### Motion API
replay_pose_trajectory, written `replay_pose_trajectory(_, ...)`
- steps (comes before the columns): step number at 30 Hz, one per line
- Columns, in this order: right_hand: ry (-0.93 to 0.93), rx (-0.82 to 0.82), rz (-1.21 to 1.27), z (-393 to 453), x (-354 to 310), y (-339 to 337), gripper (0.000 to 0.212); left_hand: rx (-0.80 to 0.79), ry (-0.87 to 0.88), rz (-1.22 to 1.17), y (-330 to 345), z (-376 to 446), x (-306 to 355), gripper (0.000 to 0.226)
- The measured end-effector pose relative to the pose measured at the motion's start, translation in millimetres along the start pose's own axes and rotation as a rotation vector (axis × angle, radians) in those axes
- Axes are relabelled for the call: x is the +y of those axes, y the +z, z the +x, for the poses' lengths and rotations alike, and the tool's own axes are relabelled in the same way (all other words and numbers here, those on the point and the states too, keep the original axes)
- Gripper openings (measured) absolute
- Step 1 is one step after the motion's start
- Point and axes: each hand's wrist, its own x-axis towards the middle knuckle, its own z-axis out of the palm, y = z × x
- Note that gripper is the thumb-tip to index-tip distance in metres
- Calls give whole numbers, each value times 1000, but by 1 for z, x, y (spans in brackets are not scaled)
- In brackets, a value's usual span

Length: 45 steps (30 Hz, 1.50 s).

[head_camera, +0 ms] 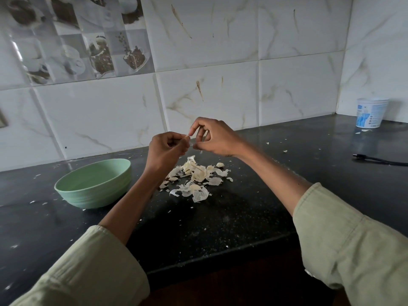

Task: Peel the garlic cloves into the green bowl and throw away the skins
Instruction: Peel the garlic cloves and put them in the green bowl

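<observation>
A garlic clove [187, 136] sits up in the air between both hands, small and mostly hidden. The left hand [166, 149] curls round it, pinching it steady, while the right hand [213, 138] nips at its tip with thumb and fingertip, likely to strip the skin away. They work directly above the pile of skins and cloves [195, 177] on the black countertop [220, 219], so loose flakes drop where the rest already lie. The green bowl [93, 184] waits just left of the pile, near the left forearm, handy for a short drop; whether any cloves are in it I cannot tell. Far right, a white tub [372, 113] stands in the corner and a black cable [379, 160] lies well apart.
</observation>
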Motion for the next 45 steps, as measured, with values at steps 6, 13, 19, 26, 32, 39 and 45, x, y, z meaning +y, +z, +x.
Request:
replay_pose_trajectory(6,-1,-33,78,0,-5,6,17,-12,-22,-5,-1,-3,2,19)
replay_pose_trajectory(13,51,-25,187,-1,-5,-1,15,0,-35,-52,-5,-1,0,31)
replay_pose_trajectory(19,3,21,214,-2,-4,-2,10,-1,-74,-89,-8,-1,4,34)
replay_pose_trajectory(26,-115,12,51,-2,-3,-1,12,-22,-12,68,-5,-3,8,28)
replay_pose_trajectory(32,-151,54,-28,-3,-7,-1,11,-19,61,130,-6,-3,9,22)
replay_pose_trajectory(39,-166,66,-87,-5,-11,0,13,-13,103,176,-5,-5,13,21)
replay_pose_trajectory(45,-155,56,-180,-6,-14,5,11,19,139,212,-3,-5,13,20)
